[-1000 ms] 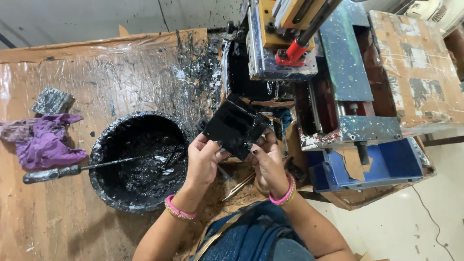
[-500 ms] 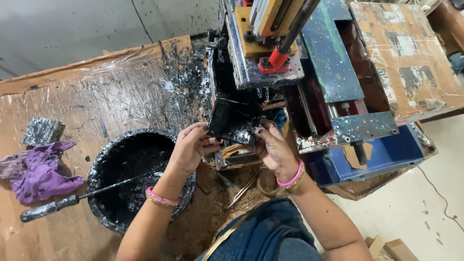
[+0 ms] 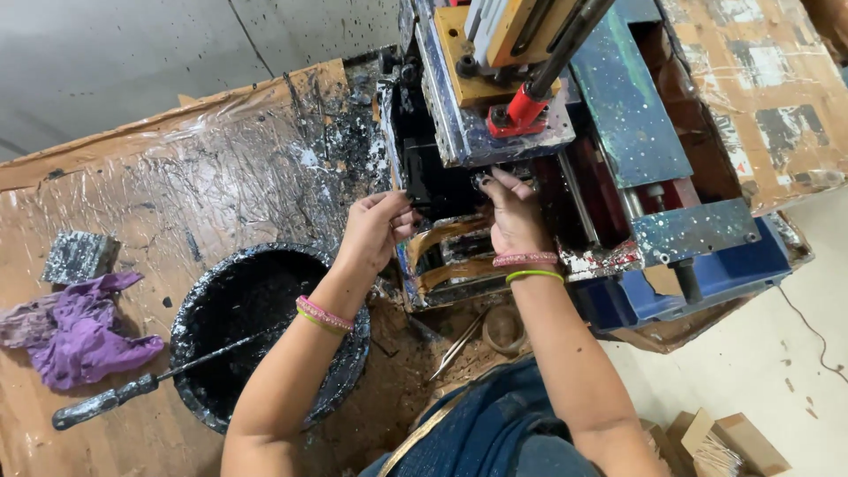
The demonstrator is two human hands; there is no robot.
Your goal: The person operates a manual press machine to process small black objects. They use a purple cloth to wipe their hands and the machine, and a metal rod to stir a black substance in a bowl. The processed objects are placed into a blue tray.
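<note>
Evidently both hands gripping black plate.

Your left hand wears pink and yellow-green bangles, your right hand pink and green ones. Between them sits a black plate. The press at upper centre is blue, speckled white, with a yellow block and red lever base. At lower left, the bucket is glossy black, the rag purple, the table brown, black-spattered.
</note>
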